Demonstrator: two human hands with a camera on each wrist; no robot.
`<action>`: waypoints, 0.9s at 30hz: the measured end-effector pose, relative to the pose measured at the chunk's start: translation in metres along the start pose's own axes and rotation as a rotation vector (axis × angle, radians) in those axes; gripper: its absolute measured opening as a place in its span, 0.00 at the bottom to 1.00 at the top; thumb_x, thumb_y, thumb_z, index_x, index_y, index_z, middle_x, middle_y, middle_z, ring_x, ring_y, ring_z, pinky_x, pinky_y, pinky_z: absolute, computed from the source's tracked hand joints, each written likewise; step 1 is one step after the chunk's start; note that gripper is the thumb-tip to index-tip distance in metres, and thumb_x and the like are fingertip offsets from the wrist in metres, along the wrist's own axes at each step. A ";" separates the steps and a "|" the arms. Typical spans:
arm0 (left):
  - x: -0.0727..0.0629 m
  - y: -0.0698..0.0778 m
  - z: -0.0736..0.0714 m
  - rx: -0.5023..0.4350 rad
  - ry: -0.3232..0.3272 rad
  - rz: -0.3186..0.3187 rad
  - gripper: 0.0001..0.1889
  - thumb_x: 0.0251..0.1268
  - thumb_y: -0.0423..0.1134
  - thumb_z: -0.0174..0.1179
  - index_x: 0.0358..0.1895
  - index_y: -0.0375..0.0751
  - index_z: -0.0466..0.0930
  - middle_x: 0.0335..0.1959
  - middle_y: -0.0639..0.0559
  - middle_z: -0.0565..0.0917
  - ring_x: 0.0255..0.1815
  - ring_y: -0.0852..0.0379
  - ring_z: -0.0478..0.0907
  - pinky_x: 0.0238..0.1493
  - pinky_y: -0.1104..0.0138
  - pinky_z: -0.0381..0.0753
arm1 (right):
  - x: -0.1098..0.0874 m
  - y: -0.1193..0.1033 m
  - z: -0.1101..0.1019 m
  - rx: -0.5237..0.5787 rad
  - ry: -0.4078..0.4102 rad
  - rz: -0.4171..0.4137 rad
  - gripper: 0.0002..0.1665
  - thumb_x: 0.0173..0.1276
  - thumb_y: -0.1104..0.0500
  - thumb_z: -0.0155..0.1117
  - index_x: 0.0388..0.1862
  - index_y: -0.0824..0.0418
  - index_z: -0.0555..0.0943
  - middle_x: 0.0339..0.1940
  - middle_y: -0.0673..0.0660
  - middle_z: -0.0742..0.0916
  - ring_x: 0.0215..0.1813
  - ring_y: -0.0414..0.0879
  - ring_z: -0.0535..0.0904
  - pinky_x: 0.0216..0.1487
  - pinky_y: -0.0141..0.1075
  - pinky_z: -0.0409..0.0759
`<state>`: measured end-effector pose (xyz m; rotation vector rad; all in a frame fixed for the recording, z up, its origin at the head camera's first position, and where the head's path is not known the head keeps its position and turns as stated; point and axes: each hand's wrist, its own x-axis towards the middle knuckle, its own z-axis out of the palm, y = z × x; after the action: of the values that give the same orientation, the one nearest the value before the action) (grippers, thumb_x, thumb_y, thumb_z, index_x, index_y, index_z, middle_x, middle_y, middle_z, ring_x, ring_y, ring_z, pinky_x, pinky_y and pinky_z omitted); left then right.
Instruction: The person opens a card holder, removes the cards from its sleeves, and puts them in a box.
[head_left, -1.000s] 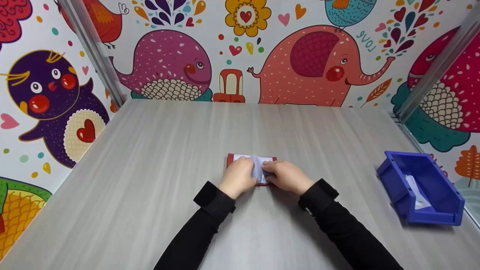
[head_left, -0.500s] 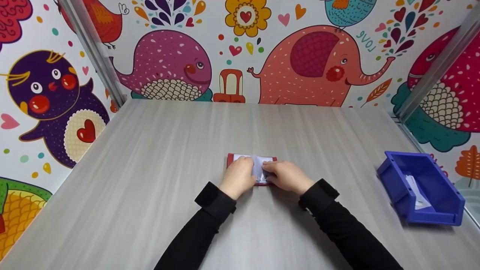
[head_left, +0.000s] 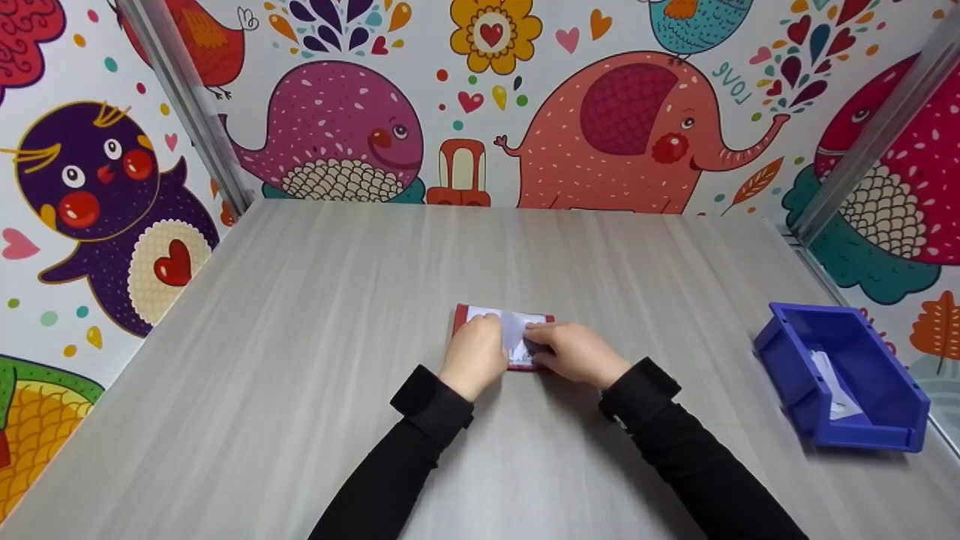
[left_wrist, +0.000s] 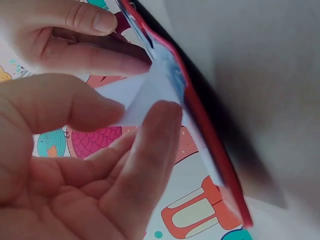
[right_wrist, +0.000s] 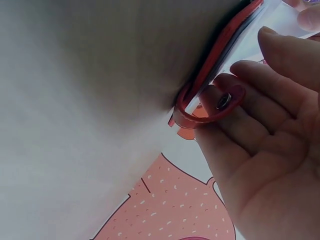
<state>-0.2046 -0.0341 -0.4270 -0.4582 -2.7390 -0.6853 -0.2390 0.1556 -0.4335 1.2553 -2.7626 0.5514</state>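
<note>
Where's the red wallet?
The head view shows the red wallet near the middle of the table, left hand and right hand on it, left of the blue bin.

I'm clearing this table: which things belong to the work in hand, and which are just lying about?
In use:
red-edged case, between left hand and right hand
strap with dark snap, at the right hand's fingers
pale sheet, by the left hand's fingertips

Seemingly just lying about:
blue bin, apart from the hands
white papers inside it

The case (left_wrist: 208, 133) is red-edged, the bin (head_left: 874, 436) blue, the table (head_left: 285, 360) streaked pale grey.
</note>
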 end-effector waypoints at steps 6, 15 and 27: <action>0.000 0.001 -0.001 0.005 -0.018 -0.012 0.09 0.51 0.28 0.67 0.35 0.29 0.78 0.30 0.38 0.82 0.36 0.41 0.81 0.40 0.53 0.80 | -0.001 0.000 -0.001 0.020 0.016 0.012 0.22 0.64 0.70 0.66 0.58 0.71 0.80 0.55 0.65 0.84 0.57 0.58 0.81 0.56 0.49 0.78; 0.001 0.000 -0.001 -0.006 -0.019 -0.011 0.08 0.49 0.27 0.65 0.34 0.29 0.78 0.30 0.38 0.82 0.34 0.41 0.81 0.39 0.52 0.80 | -0.001 -0.001 -0.007 0.043 0.123 0.064 0.22 0.62 0.70 0.67 0.57 0.71 0.81 0.56 0.68 0.83 0.56 0.59 0.81 0.54 0.50 0.79; 0.001 -0.003 -0.004 -0.056 -0.025 -0.046 0.06 0.48 0.24 0.63 0.29 0.32 0.76 0.28 0.41 0.81 0.32 0.42 0.81 0.36 0.52 0.79 | -0.001 -0.001 -0.010 0.035 0.183 0.112 0.22 0.62 0.70 0.68 0.56 0.73 0.80 0.56 0.68 0.83 0.57 0.62 0.80 0.57 0.51 0.77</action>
<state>-0.2055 -0.0383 -0.4243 -0.4194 -2.7672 -0.7748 -0.2387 0.1597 -0.4241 1.0049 -2.6922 0.6888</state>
